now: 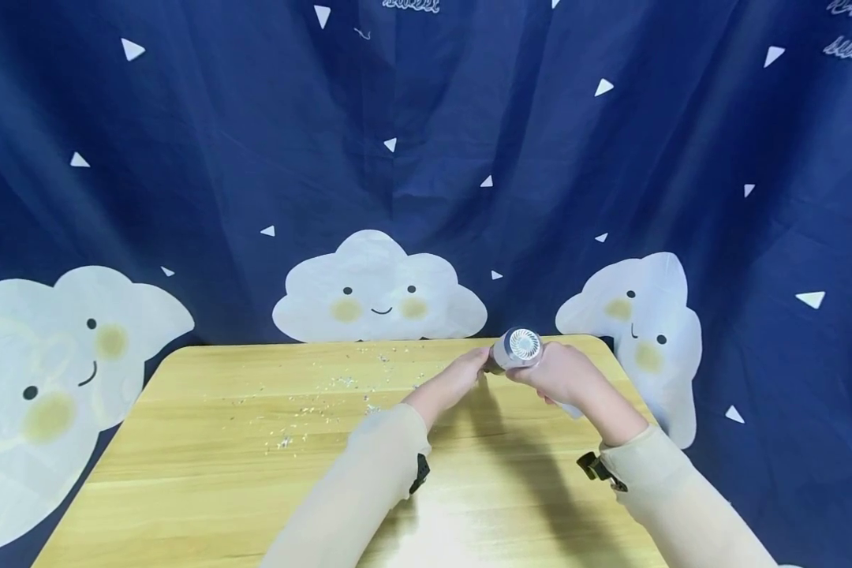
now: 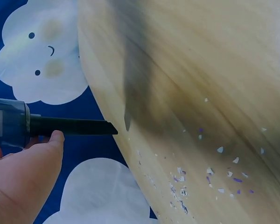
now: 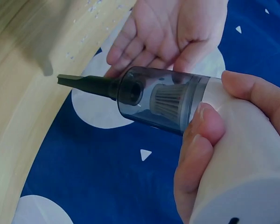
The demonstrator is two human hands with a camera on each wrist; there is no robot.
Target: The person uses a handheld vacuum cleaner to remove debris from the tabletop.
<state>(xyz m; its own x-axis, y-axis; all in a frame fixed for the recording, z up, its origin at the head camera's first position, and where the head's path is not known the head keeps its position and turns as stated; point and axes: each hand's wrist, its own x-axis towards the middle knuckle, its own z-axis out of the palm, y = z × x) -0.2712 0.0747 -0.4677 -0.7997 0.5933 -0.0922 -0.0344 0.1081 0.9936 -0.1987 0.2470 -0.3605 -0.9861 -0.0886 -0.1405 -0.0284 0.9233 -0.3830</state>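
Observation:
A small handheld vacuum (image 1: 518,349) with a white body, a clear dark dust cup (image 3: 163,100) and a thin black nozzle (image 3: 81,84) is held over the far right part of the wooden table (image 1: 184,473). My right hand (image 1: 561,375) grips its white body, thumb and fingers (image 3: 200,135) wrapped round it. My left hand (image 1: 461,377) lies open beside the dust cup, palm (image 3: 172,28) facing it; whether it touches is unclear. In the left wrist view the nozzle (image 2: 74,126) points at the table edge (image 2: 112,140). Paper scraps (image 1: 312,402) lie scattered on the table.
A dark blue curtain (image 1: 426,158) with white clouds and triangles hangs behind and around the table. The scraps (image 2: 214,172) lie mostly left of the hands, toward the table's far middle. Both sleeves cross the table's near right part.

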